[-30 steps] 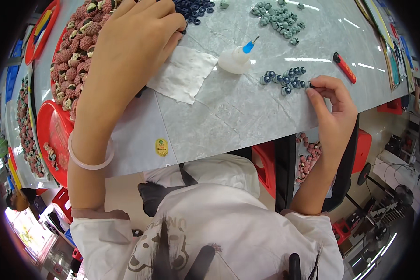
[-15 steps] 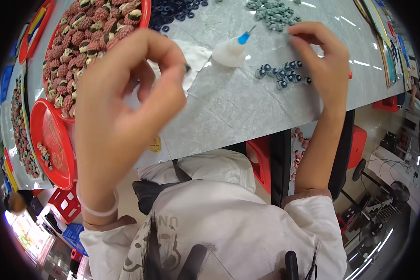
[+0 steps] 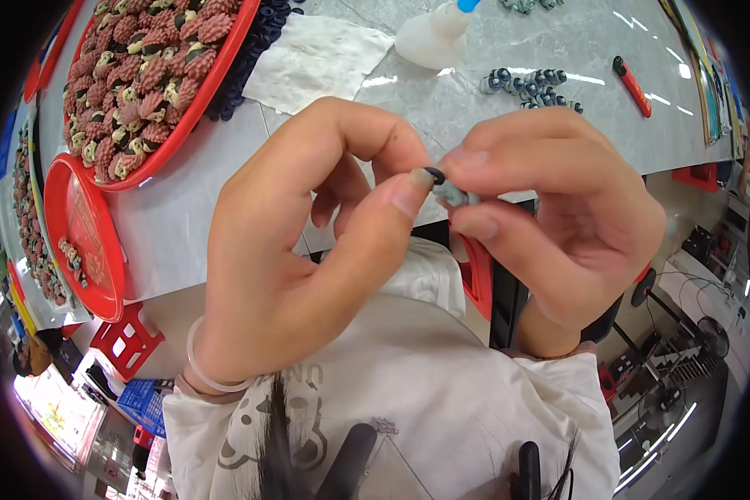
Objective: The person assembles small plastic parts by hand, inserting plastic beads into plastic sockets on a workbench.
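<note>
The left hand (image 3: 267, 250) pinches a small dark ring (image 3: 436, 175) and the right hand (image 3: 592, 200) a grey-green piece (image 3: 452, 196), the two seemingly touching near the front edge of the counter (image 3: 675, 140), so an uneven or slipping pinch could skew them or let one drop away.

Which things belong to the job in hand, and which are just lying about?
Likely in the job: dark piece in left fingers; grey-green piece in right fingers; loose dark rings; dark-topped pieces; white bottle, perhaps.

Apparently lying about: red-and-black object; red basin; red plate.
</note>
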Demonstrator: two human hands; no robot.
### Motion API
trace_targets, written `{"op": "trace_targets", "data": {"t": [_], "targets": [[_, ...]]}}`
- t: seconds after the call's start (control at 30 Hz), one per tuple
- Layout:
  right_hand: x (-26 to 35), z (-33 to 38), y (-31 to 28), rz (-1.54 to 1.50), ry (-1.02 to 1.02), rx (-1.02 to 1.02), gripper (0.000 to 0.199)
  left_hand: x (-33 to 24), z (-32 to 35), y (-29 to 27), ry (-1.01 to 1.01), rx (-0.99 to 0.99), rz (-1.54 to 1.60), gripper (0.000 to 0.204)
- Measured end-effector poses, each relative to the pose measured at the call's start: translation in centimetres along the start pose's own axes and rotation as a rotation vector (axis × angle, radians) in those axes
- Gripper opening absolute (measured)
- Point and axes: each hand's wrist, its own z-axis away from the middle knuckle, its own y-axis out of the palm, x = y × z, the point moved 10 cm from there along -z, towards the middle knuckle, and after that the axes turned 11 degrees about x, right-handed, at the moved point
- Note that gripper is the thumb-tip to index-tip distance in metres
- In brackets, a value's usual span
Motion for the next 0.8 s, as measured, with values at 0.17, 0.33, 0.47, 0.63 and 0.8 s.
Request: {"op": "trace_targets", "data": {"t": [0.17, 0.33, 0.47, 0.63, 0.8], "targets": [[0.7, 0.2, 0.2, 0.145, -0.032, -0.044, 0.030, 0.0, 0.4, 0.0, 0.027, -0.007, -0.005, 0.014], [1.9, 0.7, 0.3, 0.217, -0.200, -0.117, 0.024, -0.6, 0.4, 0.3, 0.114, 0.051, -0.111, 0.013], [2.9, 0.8, 0.8, 0.333, -0.295, -0.100, 0.022, -0.5, 0.2, 0.1, 0.110, 0.059, -0.105, 0.013], [3.1, 0.7, 1.1, 0.270, -0.313, 0.009, 0.020, -1.5, 0.3, 0.1, 0.261, 0.087, -0.166, 0.019], [2.1, 0.8, 0.6, 0.098, -0.208, -0.078, 0.017, -2.3, 0.4, 0.1, 0.340, 0.141, -0.222, 0.024]]}}
